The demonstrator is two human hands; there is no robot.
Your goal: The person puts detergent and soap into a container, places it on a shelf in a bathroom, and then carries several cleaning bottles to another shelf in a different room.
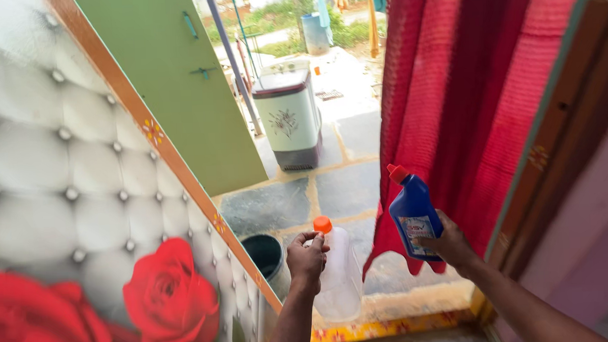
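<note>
1. Left hand point(306, 256) grasping a clear plastic bottle point(341, 275) near its neck — orange cap point(323, 224) on.
2. Right hand point(449, 245) clenched round a blue bottle point(413, 217), red cap point(395, 172) on, held upright beside the red curtain point(478, 88).
3. Both bottles are in the air at the doorway threshold point(393, 324); neither opened, nothing poured.

A single head-worn camera gives the only view, so nothing is shared with a second one. It looks forward and slightly downward from just inside a doorway, out onto a paved yard point(332, 183). The person's own left hand point(306, 258) and right hand point(449, 243) sit close in the lower middle. A padded door panel point(58, 175) fills the left side, a red curtain point(478, 95) the right.
</note>
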